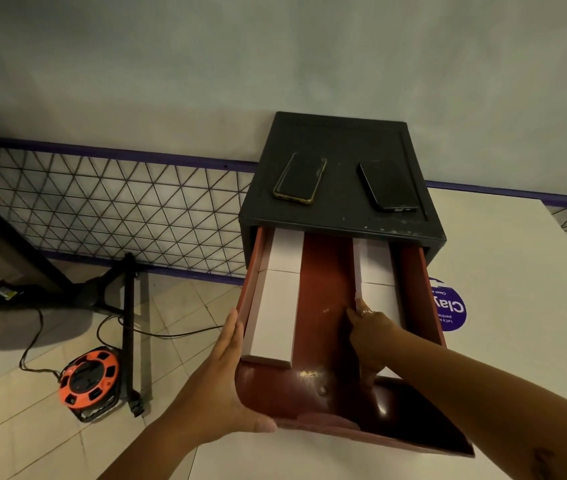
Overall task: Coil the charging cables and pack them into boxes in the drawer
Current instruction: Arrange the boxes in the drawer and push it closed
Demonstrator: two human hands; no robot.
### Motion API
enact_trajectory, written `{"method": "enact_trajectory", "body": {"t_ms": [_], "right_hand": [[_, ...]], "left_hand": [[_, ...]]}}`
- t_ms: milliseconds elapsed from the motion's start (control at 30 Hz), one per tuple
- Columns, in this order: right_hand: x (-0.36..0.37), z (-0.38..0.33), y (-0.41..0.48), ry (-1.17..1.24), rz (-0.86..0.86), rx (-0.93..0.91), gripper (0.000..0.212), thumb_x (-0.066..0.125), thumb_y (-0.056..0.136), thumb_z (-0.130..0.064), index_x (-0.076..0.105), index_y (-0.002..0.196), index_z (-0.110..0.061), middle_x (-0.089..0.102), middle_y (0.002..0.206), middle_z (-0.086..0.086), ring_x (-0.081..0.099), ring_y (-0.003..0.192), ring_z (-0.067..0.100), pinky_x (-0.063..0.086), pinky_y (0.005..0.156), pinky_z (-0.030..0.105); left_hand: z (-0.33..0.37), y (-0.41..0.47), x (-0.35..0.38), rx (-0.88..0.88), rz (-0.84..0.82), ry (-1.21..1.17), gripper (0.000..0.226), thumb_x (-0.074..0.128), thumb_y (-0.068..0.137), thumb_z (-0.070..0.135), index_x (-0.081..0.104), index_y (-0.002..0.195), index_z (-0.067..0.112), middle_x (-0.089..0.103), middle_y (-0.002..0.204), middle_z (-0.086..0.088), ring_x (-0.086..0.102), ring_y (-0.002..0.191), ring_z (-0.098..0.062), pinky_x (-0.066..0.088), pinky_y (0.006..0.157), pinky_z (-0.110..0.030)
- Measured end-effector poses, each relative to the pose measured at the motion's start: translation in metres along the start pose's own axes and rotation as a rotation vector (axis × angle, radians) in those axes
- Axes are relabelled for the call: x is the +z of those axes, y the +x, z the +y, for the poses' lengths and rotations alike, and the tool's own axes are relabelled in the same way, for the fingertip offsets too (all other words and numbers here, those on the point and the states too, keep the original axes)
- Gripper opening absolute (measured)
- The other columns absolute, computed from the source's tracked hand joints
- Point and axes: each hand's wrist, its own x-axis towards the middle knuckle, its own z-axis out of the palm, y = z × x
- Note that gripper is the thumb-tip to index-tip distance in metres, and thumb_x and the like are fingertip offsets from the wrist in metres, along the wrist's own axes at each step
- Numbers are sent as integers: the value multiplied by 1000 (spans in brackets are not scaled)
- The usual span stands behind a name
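Head view: a red drawer point(327, 306) stands pulled out of a black cabinet point(341, 143) on a white table point(517, 271). Four white boxes lie in the drawer, two along each side wall. The left hand point(219, 386) presses flat against the drawer's outer left corner, fingers straight. The right hand point(372, 334) grips the near right box point(384, 299), fingers curled at its inner edge. Two phones point(299, 178) rest on the cabinet.
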Motion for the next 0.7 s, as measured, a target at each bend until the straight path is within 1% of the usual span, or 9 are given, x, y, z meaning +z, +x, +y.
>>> {"method": "enact_trajectory", "body": {"t_ms": [100,200,267,333,400,500,567,633,700], "right_hand": [[-1,0,2,-42,-39,35,67,66,80,-44,47,134,-10,0,154,24,-11,141,42,27,111,49],[-14,-1,5,-38,-77,56,80,60,77,-62,43,136,-10,11,153,23,-8,141,43,25,109,50],[-26,4,9,25,-7,82,86,50,78,-71,42,137,-8,17,153,18,-1,142,41,24,109,50],[-37,12,16,84,101,126,80,41,84,-68,43,136,-8,20,153,15,3,143,39,22,110,51],[-44,22,23,121,147,198,71,35,89,-63,46,135,-10,22,152,14,5,143,38,22,110,51],[-49,39,33,153,118,323,63,33,93,-58,45,136,-14,24,150,14,14,140,39,26,108,49],[-50,50,43,149,109,342,61,32,94,-56,44,136,-14,26,150,13,23,137,37,29,107,48],[-50,59,53,142,103,346,60,30,94,-56,43,137,-15,27,150,11,29,135,35,32,106,48],[-51,66,61,170,113,361,60,28,95,-56,40,138,-17,24,151,9,31,135,34,35,104,46]], "left_hand": [[0,1,1,-1,-8,-1,142,80,48,63,-34,131,42,-48,131,34,3,143,-8,35,105,-30],[1,1,0,0,-18,6,142,80,49,63,-36,129,43,-49,130,33,3,143,-8,35,105,-30],[1,1,-1,0,-29,9,141,80,48,63,-36,127,44,-49,130,34,2,142,-6,36,106,-30],[0,2,-1,0,-37,21,140,79,48,64,-37,125,44,-50,128,35,-2,139,-2,35,107,-31],[1,2,-1,-4,-44,36,141,79,49,64,-38,126,43,-51,126,36,-7,134,3,30,109,-31],[3,1,-2,-14,-53,27,143,81,50,60,-40,124,43,-51,125,37,-8,129,6,29,107,-25],[4,0,-3,-19,-50,15,144,81,50,58,-41,123,43,-50,125,37,-3,128,7,33,102,-18],[4,0,-3,-15,-62,16,144,82,50,58,-43,121,44,-51,126,37,0,129,7,38,101,-19],[4,0,-4,-15,-70,11,144,82,50,58,-44,120,44,-51,126,37,-2,131,6,37,104,-21]]}}
